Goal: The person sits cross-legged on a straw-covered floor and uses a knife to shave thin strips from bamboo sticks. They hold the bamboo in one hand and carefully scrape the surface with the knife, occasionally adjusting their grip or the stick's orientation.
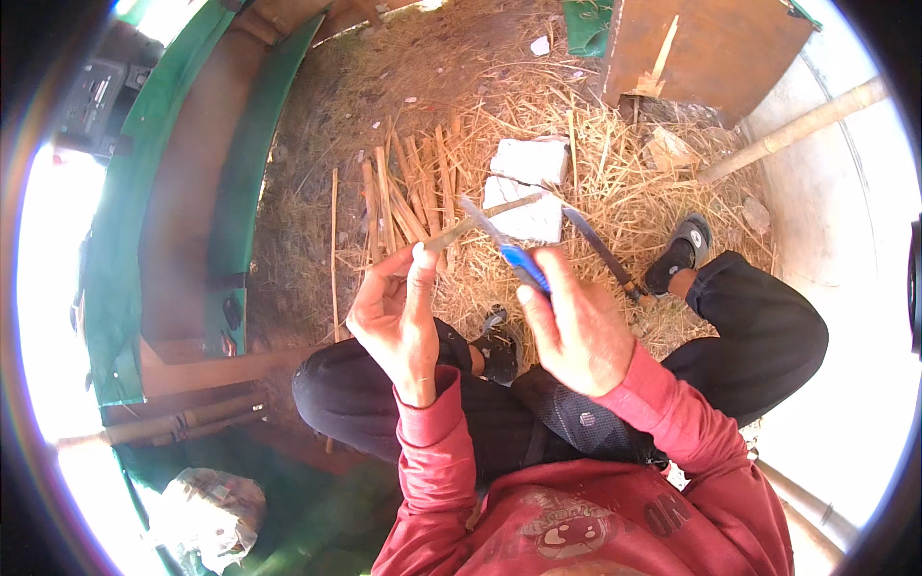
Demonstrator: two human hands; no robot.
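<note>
My left hand [396, 312] pinches a thin split bamboo strip [453, 233] between thumb and fingers, the strip slanting up to the right. Wrapped in my right hand [578, 324] is a blue-handled utility knife [524, 266]. Its blade points up and left and crosses the strip in this view; whether it touches the strip I cannot tell. Beyond both hands, two white blocks [530, 161] lie on the straw, partly behind the strip. A long dark-bladed knife [597, 240] rests between the blocks and my foot, its handle toward me.
Several split bamboo pieces [420, 182] lie left of the blocks. Loose straw [615, 158] covers the ground. A green-edged wooden frame [187, 192] stands at left, a brown board [711, 58] at far right. A bamboo pole [792, 130] leans by the pale wall; a plastic bag [213, 514] sits lower left.
</note>
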